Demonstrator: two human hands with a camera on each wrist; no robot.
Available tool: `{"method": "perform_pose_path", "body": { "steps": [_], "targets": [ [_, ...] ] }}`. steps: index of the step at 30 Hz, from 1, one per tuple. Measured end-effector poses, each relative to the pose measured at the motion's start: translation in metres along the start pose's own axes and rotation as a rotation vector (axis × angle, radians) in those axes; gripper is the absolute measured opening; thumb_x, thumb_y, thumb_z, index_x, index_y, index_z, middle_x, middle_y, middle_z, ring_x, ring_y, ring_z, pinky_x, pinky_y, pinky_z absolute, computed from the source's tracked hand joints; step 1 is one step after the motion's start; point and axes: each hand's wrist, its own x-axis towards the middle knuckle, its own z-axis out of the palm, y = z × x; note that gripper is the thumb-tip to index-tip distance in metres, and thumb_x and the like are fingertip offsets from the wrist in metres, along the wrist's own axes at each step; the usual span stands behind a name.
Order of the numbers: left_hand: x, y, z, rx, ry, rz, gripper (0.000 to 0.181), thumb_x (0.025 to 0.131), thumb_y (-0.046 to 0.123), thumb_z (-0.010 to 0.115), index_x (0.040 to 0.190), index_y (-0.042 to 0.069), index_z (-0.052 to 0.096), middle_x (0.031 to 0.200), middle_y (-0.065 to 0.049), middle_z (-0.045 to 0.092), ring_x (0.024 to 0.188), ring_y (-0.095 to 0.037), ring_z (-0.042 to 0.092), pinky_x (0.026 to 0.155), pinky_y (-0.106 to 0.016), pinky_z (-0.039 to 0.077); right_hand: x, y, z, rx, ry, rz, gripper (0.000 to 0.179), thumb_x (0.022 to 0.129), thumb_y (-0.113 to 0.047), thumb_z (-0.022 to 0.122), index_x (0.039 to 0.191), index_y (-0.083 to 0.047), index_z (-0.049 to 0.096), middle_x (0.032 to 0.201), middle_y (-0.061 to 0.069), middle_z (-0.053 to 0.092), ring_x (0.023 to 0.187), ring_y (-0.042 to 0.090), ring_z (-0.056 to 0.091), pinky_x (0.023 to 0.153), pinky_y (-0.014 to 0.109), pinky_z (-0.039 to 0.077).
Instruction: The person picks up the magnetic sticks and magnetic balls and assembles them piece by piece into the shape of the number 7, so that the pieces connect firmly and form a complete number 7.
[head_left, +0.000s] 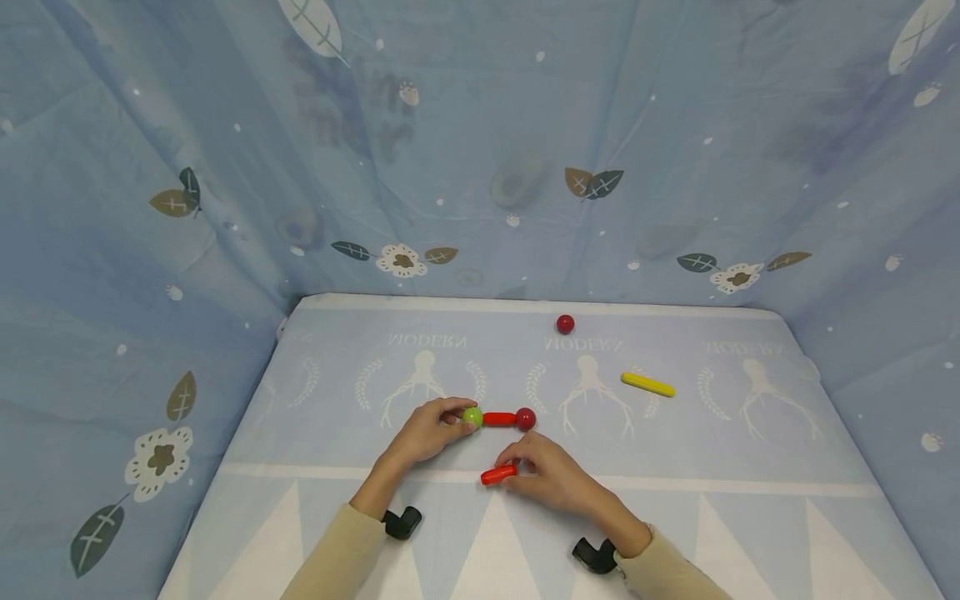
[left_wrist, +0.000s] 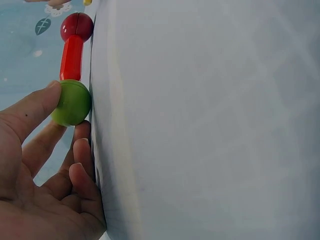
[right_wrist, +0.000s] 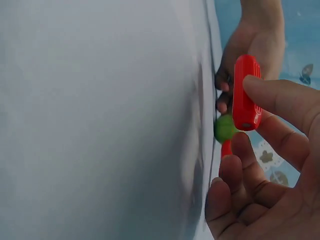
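In the head view, the bench took up the lower half. Mid-frame, a middle stick sat between a left ball and a right ball. The left hand was on the left ball. Just below, the right hand held another stick. Farther back lay a lone ball, with a lone stick to its lower right.

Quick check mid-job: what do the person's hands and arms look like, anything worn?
The left hand and right hand wear no visible gloves or rings. The left sleeve and right sleeve are beige. A black elbow-shaped fitting, probably a camera, shows at each wrist.
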Motion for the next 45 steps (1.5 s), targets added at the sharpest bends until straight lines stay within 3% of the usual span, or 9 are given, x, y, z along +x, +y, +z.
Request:
{"method": "perform_pose_path", "body": {
  "steps": [11, 29, 45],
  "targets": [
    [-0.001, 0.000, -0.001, -0.010, -0.006, -0.007, 0.035, 0.092, 0.030, 0.074, 0.126, 0.020, 0.071, 0.104, 0.003, 0.066, 0.091, -0.015, 0.058, 0.074, -0.036, 0.046, 0.001, -0.005, 0.016, -0.011, -0.105, 0.006, 0.018, 0.087, -0.021, 0.080, 0.103, -0.028, 0.075, 0.093, -0.011, 0.055, 0.084, 0.009, 0.049, 0.072, 0.024, 0.041],
    [0.001, 0.000, 0.001, -0.015, 0.012, -0.019, 0.033, 0.091, 0.030, 0.076, 0.123, 0.023, 0.073, 0.104, 0.003, 0.067, 0.091, -0.014, 0.058, 0.076, -0.037, 0.047, 0.001, -0.005, 0.020, -0.062, -0.107, 0.008, 0.018, 0.087, -0.023, 0.081, 0.102, -0.030, 0.075, 0.093, -0.016, 0.054, 0.086, 0.005, 0.046, 0.075, 0.025, 0.038],
    [0.000, 0.000, 0.001, -0.014, 0.016, -0.011, 0.033, 0.091, 0.030, 0.075, 0.123, 0.023, 0.073, 0.104, 0.002, 0.066, 0.092, -0.014, 0.058, 0.077, -0.038, 0.047, -0.002, -0.004, 0.012, -0.010, -0.094, 0.016, 0.020, 0.088, -0.024, 0.079, 0.108, -0.024, 0.075, 0.095, -0.010, 0.056, 0.083, 0.011, 0.049, 0.073, 0.025, 0.041]
  ]
}}
